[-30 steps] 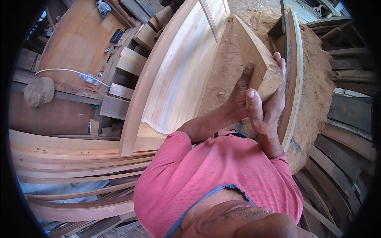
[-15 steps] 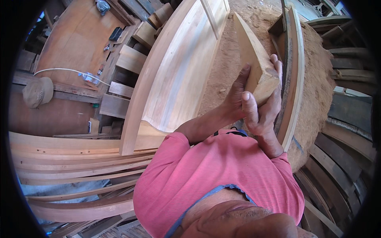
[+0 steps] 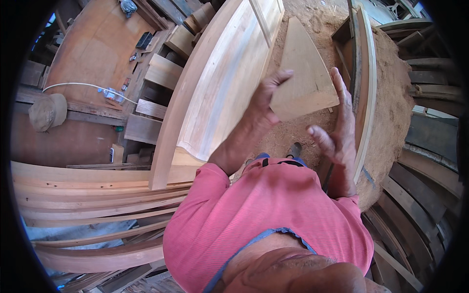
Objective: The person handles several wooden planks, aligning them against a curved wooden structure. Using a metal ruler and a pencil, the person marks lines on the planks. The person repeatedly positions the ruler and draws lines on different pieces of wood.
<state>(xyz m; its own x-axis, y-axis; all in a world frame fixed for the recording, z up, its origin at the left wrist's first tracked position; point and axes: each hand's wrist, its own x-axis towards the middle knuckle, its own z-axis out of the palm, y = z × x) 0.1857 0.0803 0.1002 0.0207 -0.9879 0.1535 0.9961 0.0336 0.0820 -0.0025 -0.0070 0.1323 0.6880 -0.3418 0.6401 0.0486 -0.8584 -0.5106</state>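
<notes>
A thick, pale wooden board point(image 3: 304, 73), pointed at its far end and squared off at its near end, is held up in front of me. My left hand point(image 3: 272, 93) grips its left edge near the wide end, thumb on one side and the other fingers hidden beneath. On the other side my right hand point(image 3: 340, 124) has its fingers stretched out and its thumb apart. Its fingertips come close to the board's right edge; whether they touch it I cannot tell.
To the left stands a large pale wooden panel point(image 3: 220, 83) with a raised frame. A long narrow plank point(image 3: 364, 93) runs along my right. Sawdust point(image 3: 391, 97) covers the ground. Curved timbers point(image 3: 97, 195) are stacked at the lower left, and a cap point(image 3: 47, 112) lies beyond them.
The board has turned so its broad face shows. My right hand has let go of the near end and opened, while my left hand has moved left with the board.
</notes>
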